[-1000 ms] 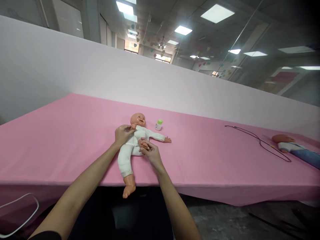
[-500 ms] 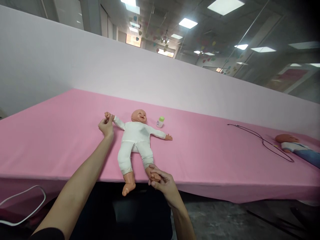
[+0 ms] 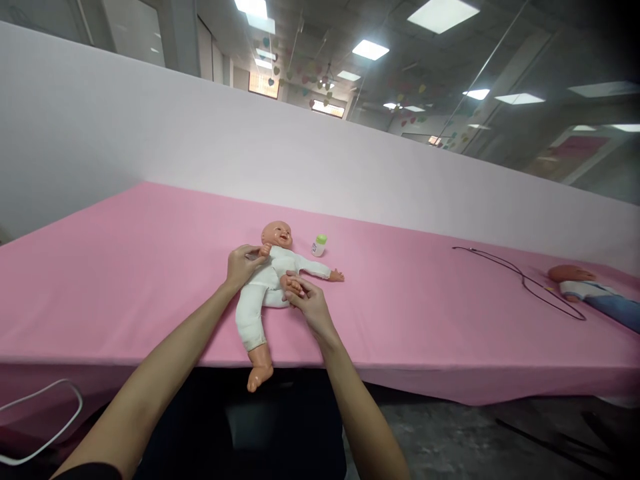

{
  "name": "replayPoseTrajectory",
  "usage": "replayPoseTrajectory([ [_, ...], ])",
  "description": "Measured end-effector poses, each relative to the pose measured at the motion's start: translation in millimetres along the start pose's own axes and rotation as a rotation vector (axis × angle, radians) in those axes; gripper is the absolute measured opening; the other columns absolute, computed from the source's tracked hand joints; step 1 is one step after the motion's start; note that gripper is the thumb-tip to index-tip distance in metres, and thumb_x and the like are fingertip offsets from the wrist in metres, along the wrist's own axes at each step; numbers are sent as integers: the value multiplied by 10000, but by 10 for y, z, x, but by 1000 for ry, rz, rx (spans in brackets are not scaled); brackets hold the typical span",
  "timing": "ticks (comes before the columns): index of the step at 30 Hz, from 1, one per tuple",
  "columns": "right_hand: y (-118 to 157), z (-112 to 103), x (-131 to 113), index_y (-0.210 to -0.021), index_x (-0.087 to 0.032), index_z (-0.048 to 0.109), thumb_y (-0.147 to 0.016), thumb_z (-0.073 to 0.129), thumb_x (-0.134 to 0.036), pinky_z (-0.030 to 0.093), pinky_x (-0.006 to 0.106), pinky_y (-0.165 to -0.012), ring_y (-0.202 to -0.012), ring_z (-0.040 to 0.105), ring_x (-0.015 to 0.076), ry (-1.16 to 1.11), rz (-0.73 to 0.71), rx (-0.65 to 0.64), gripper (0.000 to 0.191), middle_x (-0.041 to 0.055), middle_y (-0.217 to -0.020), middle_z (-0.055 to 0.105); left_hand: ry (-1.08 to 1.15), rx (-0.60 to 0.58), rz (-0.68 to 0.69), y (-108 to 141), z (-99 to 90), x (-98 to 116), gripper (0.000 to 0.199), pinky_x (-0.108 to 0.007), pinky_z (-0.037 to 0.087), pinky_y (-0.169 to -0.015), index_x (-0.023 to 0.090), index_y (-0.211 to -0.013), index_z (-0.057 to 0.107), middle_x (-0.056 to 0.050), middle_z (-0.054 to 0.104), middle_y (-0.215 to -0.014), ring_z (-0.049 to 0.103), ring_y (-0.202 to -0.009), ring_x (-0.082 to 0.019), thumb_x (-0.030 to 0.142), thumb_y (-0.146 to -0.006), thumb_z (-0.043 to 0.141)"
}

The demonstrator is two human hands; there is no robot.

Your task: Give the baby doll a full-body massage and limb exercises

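Note:
A baby doll [image 3: 250,317] with a white cloth body lies on its back on the pink-covered table [image 3: 410,320]. My left hand [image 3: 244,265] is closed round the doll's hand, with that arm bent in over its chest. The doll's foot, sole toward me, is in the fingers of my right hand [image 3: 311,303], and this leg is folded up over the belly. Its other arm stretches out to the right. The other leg lies straight, its foot past the table's front edge. Just right of the head stands a small bottle [image 3: 319,247] with a green cap.
Farther right, a thin dark cable [image 3: 520,273] lies looped on the cloth. Beside it is a second doll [image 3: 595,293] in white and blue. A white partition [image 3: 300,167] runs along the back. A white cord [image 3: 75,407] hangs at lower left.
My left hand has brought the doll's hand inward from the side to its chest. My right hand has lifted the foot from the front edge up to the belly, folding the leg.

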State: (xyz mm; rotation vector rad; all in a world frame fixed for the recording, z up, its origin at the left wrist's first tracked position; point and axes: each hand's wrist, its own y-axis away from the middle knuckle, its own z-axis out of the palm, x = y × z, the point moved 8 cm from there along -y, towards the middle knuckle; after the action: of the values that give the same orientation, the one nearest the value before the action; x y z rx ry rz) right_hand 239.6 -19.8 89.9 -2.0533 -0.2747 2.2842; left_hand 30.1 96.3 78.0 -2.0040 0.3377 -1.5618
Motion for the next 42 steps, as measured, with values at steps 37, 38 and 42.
replayPoseTrajectory([
  [37, 1277, -69, 385, -1039, -293, 845, -708, 944, -373, 471, 479, -1152, -1395, 570, 342, 123, 130, -145, 355, 97, -1373, 703, 335, 697, -478, -8, -686, -850, 345, -238, 422, -563, 182, -620, 633, 21, 581, -620, 569, -610, -130, 443, -778, 793],
  [38, 1299, -50, 425, -1040, -297, 845, -714, 939, -375, 478, 475, -1146, -1394, 572, 339, 123, 134, -154, 347, 93, -1373, 703, 332, 713, -486, -1, -708, -867, 347, -238, 426, -567, 181, -626, 637, 19, 585, -626, 572, -614, -130, 451, -785, 788],
  [42, 1039, -34, 248, -1080, -306, 833, -725, 928, -360, 411, 482, -1209, -1436, 533, 326, 105, 66, -72, 371, 73, -1399, 694, 212, 617, -316, -46, -648, -577, 297, -249, 451, -586, 180, -670, 680, 6, 624, -640, 584, -617, -140, 421, -818, 770],
])
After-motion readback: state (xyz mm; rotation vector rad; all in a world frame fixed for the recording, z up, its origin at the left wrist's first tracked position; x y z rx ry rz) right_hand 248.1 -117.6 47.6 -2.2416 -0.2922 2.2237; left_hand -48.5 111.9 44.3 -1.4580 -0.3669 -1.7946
